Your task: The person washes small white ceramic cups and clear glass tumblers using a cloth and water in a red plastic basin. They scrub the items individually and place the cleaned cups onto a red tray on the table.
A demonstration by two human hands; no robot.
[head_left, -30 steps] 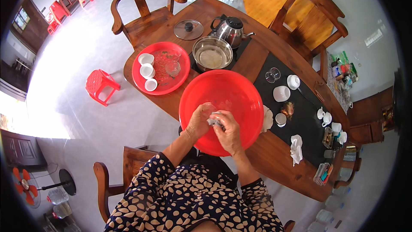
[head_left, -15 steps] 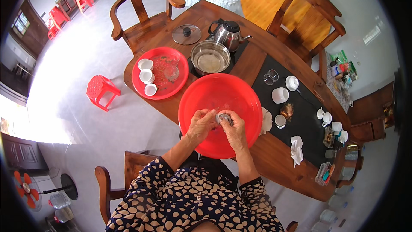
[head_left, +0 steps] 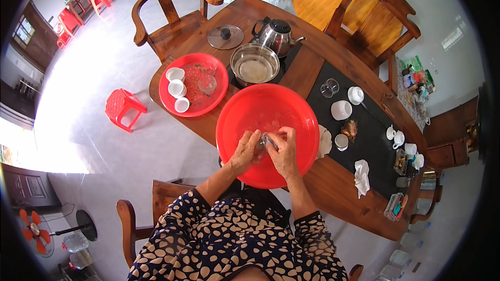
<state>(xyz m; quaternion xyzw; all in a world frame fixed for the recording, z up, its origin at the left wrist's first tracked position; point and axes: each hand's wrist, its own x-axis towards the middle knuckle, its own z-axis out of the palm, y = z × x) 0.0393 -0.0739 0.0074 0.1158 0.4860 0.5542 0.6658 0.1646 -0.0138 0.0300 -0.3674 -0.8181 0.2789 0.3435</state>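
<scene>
Both my hands are over a large red plastic basin (head_left: 234, 106) that stands at the table's near edge, with some water in its bottom. Between my fingers is a small, clear, glass-like cup (head_left: 261, 144), partly hidden. My left hand (head_left: 244, 152) curls round its left side. From the right, the bent fingers of my right hand (head_left: 284, 152) press at it, with something greyish at the fingertips that I cannot make out.
A red tray (head_left: 211, 106) holding white cups (head_left: 176, 88) and a clear glass sits left of a glass pot (head_left: 255, 65) and steel kettle (head_left: 276, 36). Rightward lie more cups (head_left: 341, 110), a tan cloth (head_left: 324, 142) and crumpled tissue (head_left: 361, 178). A red stool (head_left: 125, 108) stands on the floor.
My hands have come closer together round the small cup, and my left fingers now meet it. My right fingers have shifted on it. The view has tilted slightly.
</scene>
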